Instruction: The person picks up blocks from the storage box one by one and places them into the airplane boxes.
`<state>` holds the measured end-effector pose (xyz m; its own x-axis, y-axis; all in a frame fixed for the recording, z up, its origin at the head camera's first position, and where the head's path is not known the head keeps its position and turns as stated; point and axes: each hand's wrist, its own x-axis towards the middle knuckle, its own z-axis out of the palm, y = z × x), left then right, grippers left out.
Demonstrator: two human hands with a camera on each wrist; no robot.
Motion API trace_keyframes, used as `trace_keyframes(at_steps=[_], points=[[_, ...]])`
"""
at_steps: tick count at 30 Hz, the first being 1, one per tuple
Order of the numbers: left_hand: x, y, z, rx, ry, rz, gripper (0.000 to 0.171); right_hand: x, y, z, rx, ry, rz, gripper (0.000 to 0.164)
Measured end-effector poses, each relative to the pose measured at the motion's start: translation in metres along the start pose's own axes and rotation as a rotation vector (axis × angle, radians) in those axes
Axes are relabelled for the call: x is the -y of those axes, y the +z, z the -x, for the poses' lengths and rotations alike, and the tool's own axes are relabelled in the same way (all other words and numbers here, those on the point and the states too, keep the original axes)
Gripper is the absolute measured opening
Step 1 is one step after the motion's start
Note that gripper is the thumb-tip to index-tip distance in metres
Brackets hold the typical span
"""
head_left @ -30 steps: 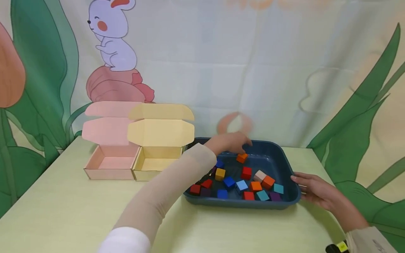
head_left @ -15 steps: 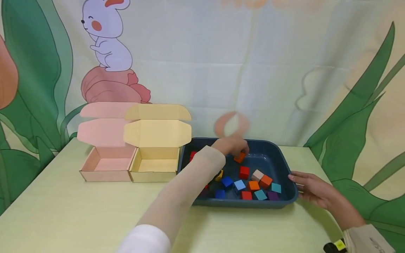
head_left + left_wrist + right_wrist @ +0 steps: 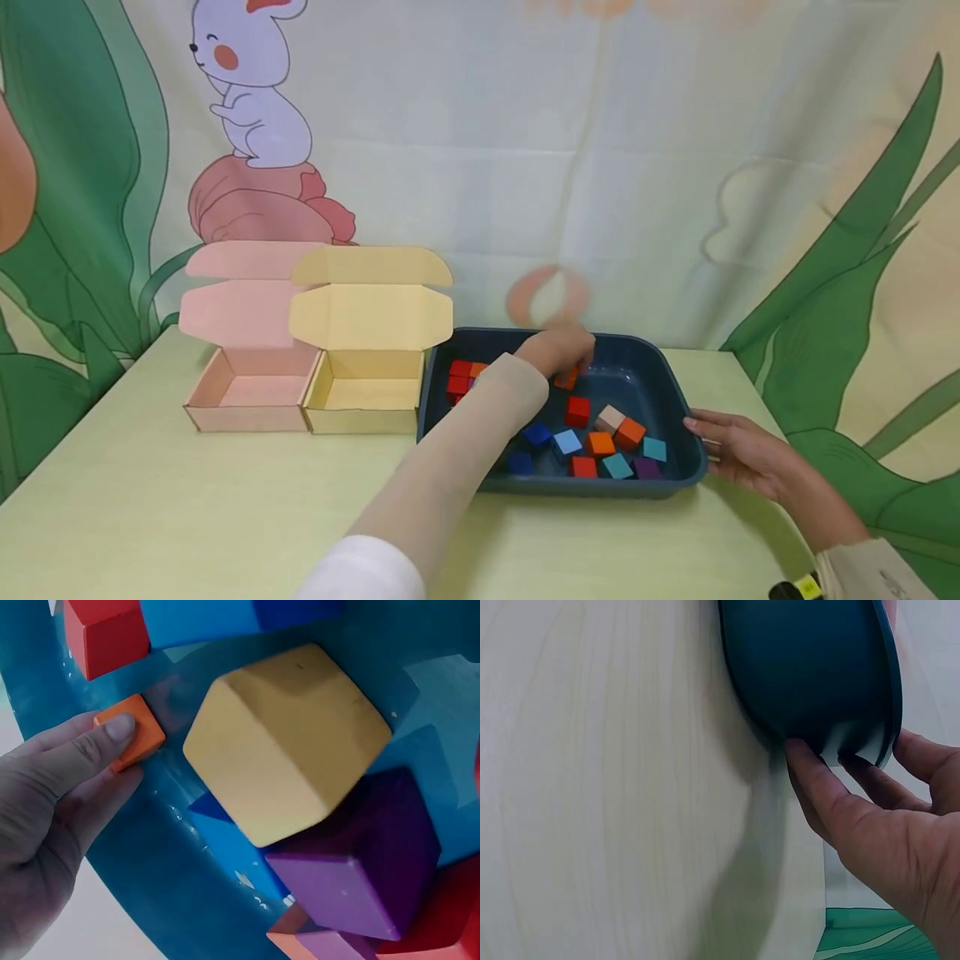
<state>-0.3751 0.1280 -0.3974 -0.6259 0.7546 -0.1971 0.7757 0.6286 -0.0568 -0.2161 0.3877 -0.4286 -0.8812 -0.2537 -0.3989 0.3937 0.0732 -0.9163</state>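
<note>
My left hand (image 3: 561, 346) reaches into the dark blue tray (image 3: 633, 354) and pinches an orange block (image 3: 148, 736) between thumb and fingertips, near the tray's back. In the left wrist view a yellow block (image 3: 285, 742) and a purple block (image 3: 360, 855) lie to the right of that hand. My right hand (image 3: 742, 450) holds the tray's right end. In the right wrist view its thumb is at the rim and its fingers press the outer wall. Several more blocks lie in the tray, among them a red block (image 3: 577, 412) and a light blue block (image 3: 567, 443).
Left of the tray stand an open yellow box (image 3: 363, 419) and an open pink box (image 3: 251, 418), lids raised. All rest on a pale green table (image 3: 187, 517). Behind hangs a printed cloth (image 3: 465, 167). My left sleeve (image 3: 450, 475) crosses the tray's front edge.
My left hand has come down onto the orange block and now pinches it. My left forearm has shifted right, uncovering red blocks at the tray's left. The right hand stays on the tray.
</note>
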Motion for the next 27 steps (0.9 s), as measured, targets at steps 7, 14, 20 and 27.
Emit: trace_keyframes(at_steps=[7, 14, 20, 27], points=[[-0.006, 0.002, -0.005, -0.012, -0.006, -0.014, 0.035, -0.006, -0.005, 0.002, 0.005, 0.003, -0.004, 0.082], [-0.002, 0.002, -0.006, -0.012, -0.049, 0.019, 0.034, -0.005, -0.002, -0.002, 0.009, -0.013, -0.01, 0.083], [-0.005, 0.004, -0.009, 0.0, -0.071, 0.012, 0.032, -0.005, -0.002, 0.0, 0.008, 0.0, -0.029, 0.082], [-0.006, 0.003, -0.009, -0.007, -0.074, -0.034, 0.028, -0.005, 0.001, -0.002, -0.011, -0.011, 0.016, 0.081]])
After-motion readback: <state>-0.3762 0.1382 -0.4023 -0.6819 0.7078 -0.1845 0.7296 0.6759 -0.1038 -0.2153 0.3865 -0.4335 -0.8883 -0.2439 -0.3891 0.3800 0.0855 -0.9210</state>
